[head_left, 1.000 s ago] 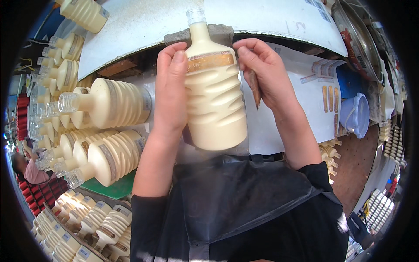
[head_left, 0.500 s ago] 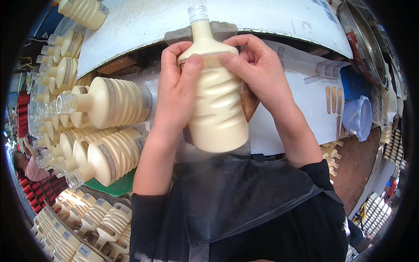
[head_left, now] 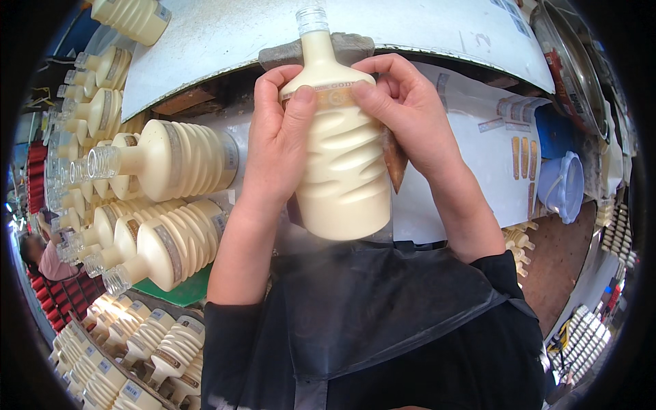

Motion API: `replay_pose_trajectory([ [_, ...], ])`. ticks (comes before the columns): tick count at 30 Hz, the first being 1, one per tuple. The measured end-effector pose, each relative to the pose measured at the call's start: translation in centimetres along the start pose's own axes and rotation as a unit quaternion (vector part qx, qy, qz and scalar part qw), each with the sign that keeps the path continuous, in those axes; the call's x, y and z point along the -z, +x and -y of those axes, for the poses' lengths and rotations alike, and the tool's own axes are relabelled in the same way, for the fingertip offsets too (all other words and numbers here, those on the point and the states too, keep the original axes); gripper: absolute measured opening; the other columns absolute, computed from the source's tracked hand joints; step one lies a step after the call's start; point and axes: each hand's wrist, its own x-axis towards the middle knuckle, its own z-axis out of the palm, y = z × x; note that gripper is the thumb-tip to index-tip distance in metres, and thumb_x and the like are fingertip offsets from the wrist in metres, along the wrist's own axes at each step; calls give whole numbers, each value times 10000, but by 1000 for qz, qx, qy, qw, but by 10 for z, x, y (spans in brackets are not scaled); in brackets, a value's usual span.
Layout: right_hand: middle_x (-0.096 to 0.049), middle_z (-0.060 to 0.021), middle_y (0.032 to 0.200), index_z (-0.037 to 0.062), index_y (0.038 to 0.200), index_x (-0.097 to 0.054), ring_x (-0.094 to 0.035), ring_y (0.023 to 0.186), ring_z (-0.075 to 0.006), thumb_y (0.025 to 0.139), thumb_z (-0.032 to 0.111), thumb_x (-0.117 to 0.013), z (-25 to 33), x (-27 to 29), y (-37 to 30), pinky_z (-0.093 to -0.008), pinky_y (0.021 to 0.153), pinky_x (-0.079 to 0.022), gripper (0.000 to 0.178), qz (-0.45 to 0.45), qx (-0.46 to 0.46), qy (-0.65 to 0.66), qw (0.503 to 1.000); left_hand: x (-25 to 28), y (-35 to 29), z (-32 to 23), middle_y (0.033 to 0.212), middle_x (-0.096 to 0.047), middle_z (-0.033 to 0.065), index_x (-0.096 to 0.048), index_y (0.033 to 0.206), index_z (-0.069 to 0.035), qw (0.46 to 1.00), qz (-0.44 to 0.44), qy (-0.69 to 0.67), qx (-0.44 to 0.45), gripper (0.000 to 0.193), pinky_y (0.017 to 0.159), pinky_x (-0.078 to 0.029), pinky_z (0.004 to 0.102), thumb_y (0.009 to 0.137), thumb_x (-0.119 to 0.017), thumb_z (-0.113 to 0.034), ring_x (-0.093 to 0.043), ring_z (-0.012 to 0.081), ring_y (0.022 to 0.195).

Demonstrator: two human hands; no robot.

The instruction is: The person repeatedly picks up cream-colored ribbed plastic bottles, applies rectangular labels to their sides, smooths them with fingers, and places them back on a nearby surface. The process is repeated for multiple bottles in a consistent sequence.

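A cream bottle [head_left: 345,164] with spiral ridges and a clear threaded neck lies in front of me, its neck pointing away. Around its shoulder runs a thin gold-tan label strip [head_left: 334,97]. My left hand [head_left: 281,126] grips the bottle's left side, thumb pressed on the strip's left part. On the opposite side my right hand [head_left: 403,109] holds the shoulder, its thumb resting at the strip's right part. Beneath the neck sits a grey padded rest [head_left: 281,56]. A brown wedge-like piece [head_left: 394,160] shows beside the bottle, below my right hand; its lower part is hidden.
Several similar cream bottles [head_left: 184,160] lie stacked on the left, with more in a rack [head_left: 179,348] at lower left. On the right, loose label strips [head_left: 524,157] lie on a white sheet [head_left: 437,198] near a pale-blue bucket [head_left: 562,188]. A person [head_left: 51,260] is at far left.
My right thumb has slid a little to the right along the strip, uncovering more of its middle. The bottle has shifted very slightly; my left hand keeps its hold.
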Motion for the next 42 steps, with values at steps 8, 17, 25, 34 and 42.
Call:
replay_pose_trajectory([
  [8, -696, -10, 977, 29, 1179, -630, -627, 887, -53, 1049, 226, -621, -4, 4, 5, -222, 798, -510, 236, 33, 0, 48, 998, 1, 0, 4, 1214, -579, 106, -434, 1361, -18, 1000, -1, -2, -3, 398, 954, -480, 285, 1094, -536, -296, -551, 131, 1081],
  [17, -686, -6, 999, 31, 1180, -628, -618, 922, -44, 1061, 224, -615, -2, 1, 2, -212, 827, -509, 227, 26, 20, 29, 999, 1, -1, 2, 1245, -566, 89, -436, 1378, -18, 1000, 10, 6, 2, 337, 968, -504, 292, 1126, -447, -243, -575, 125, 1107],
  [25, -683, -6, 1016, 35, 1172, -635, -605, 939, -41, 1066, 235, -606, -10, 2, 0, -218, 841, -503, 229, 29, 66, 26, 997, 0, -1, 3, 1256, -563, 91, -434, 1388, -14, 1000, 11, -3, 2, 352, 977, -495, 291, 1125, -450, -248, -571, 128, 1118],
  [34, -701, -18, 1081, 9, 1193, -699, -640, 1012, -97, 1024, 184, -597, 29, 25, -1, -248, 900, -510, 264, -38, 8, 100, 994, -1, -2, 2, 1178, -598, 92, -429, 1370, -26, 1000, -3, -2, -1, 405, 920, -492, 280, 1095, -540, -301, -565, 118, 1040],
  [42, -754, -125, 941, 3, 1089, -752, -744, 872, -250, 880, 57, -724, 31, 4, -23, -340, 809, -581, 218, -210, 279, -319, 881, 0, 0, 3, 1174, -604, 97, -436, 1375, -23, 1000, -11, 23, -15, 420, 908, -494, 277, 1091, -546, -313, -570, 116, 1027],
])
